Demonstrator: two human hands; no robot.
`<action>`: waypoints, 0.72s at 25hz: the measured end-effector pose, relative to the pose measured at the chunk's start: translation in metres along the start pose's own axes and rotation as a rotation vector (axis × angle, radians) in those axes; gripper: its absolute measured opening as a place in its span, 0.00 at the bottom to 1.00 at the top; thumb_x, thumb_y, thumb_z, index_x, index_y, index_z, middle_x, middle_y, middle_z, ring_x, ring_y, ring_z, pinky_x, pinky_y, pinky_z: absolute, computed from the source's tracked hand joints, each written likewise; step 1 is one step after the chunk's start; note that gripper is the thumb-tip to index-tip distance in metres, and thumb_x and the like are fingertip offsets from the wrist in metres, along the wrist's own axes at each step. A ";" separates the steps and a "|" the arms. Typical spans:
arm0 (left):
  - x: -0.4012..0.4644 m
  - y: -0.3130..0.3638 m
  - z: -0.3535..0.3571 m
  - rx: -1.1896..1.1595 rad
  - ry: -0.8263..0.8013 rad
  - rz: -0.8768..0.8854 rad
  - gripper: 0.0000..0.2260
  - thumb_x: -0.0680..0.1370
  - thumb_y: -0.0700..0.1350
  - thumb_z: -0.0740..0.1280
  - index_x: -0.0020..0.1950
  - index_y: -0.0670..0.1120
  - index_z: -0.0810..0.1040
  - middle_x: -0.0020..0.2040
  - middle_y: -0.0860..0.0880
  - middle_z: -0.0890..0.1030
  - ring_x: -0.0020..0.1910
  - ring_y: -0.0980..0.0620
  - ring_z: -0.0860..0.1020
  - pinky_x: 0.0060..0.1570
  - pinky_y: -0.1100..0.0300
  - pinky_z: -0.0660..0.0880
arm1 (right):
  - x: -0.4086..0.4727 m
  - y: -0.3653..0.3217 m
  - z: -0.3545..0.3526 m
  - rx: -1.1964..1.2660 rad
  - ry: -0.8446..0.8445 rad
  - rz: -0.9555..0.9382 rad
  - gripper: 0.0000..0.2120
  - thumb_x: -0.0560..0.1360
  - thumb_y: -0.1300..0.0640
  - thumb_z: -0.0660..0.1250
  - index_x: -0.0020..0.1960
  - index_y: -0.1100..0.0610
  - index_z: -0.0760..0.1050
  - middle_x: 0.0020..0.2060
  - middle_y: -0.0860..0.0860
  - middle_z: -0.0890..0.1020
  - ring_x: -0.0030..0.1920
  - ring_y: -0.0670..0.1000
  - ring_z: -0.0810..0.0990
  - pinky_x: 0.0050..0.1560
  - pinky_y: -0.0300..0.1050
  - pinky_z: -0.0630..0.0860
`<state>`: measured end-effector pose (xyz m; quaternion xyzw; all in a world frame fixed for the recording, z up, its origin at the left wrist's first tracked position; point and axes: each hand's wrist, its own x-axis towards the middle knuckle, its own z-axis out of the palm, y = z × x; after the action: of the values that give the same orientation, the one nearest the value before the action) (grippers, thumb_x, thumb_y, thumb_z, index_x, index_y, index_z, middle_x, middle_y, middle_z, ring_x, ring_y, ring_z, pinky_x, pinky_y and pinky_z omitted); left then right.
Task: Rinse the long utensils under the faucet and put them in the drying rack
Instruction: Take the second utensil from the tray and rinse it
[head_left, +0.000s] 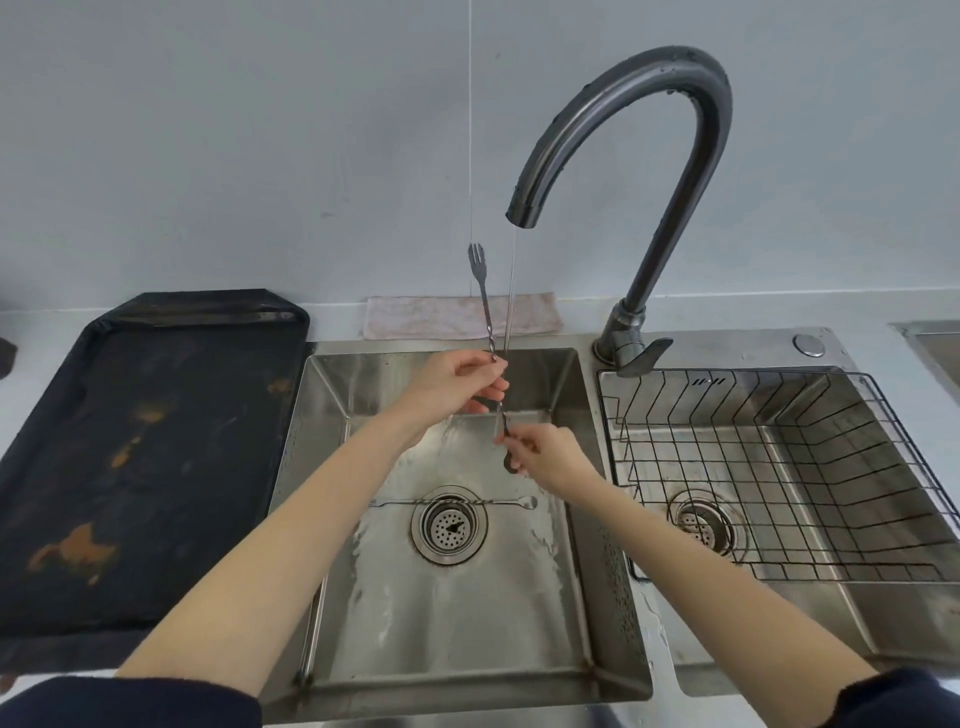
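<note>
A long twisted-handle metal fork (484, 301) stands nearly upright over the left sink basin, tines up, just left of a thin water stream falling from the faucet spout (521, 210). My left hand (457, 382) pinches its shaft at the middle. My right hand (545, 457) grips its lower end. A second long utensil (457, 502), twisted with a small spoon end, lies flat on the basin floor across the drain (449, 525). The black wire drying rack (769, 467) sits in the right basin with nothing in it.
A dark, rust-stained tray (140, 457) lies on the counter to the left of the sink. A folded pinkish cloth (462, 317) rests behind the left basin. The faucet base and lever (631, 348) stand between the two basins.
</note>
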<state>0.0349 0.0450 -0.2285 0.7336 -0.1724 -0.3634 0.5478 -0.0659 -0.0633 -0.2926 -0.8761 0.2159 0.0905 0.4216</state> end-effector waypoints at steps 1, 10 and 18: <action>0.001 -0.002 0.003 0.045 0.014 0.003 0.11 0.78 0.42 0.63 0.58 0.39 0.77 0.38 0.51 0.79 0.37 0.58 0.77 0.30 0.74 0.75 | -0.003 0.002 0.003 -0.008 -0.006 0.000 0.12 0.79 0.55 0.60 0.55 0.59 0.79 0.32 0.47 0.77 0.37 0.50 0.76 0.46 0.45 0.76; 0.007 0.004 0.016 0.182 0.112 0.102 0.11 0.78 0.45 0.63 0.54 0.43 0.81 0.45 0.50 0.80 0.42 0.58 0.76 0.37 0.74 0.73 | -0.012 0.015 0.008 -0.002 0.075 0.060 0.09 0.76 0.55 0.66 0.45 0.60 0.81 0.29 0.41 0.74 0.40 0.47 0.76 0.47 0.44 0.75; 0.017 0.040 0.015 0.064 0.183 0.193 0.10 0.79 0.44 0.61 0.51 0.43 0.80 0.34 0.53 0.79 0.27 0.67 0.77 0.31 0.77 0.72 | -0.014 0.019 0.007 0.019 0.127 0.095 0.08 0.74 0.53 0.68 0.40 0.56 0.77 0.29 0.44 0.77 0.38 0.48 0.78 0.48 0.48 0.78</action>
<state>0.0411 0.0098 -0.1994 0.7609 -0.2029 -0.2349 0.5698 -0.0867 -0.0637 -0.3055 -0.8647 0.2844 0.0528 0.4107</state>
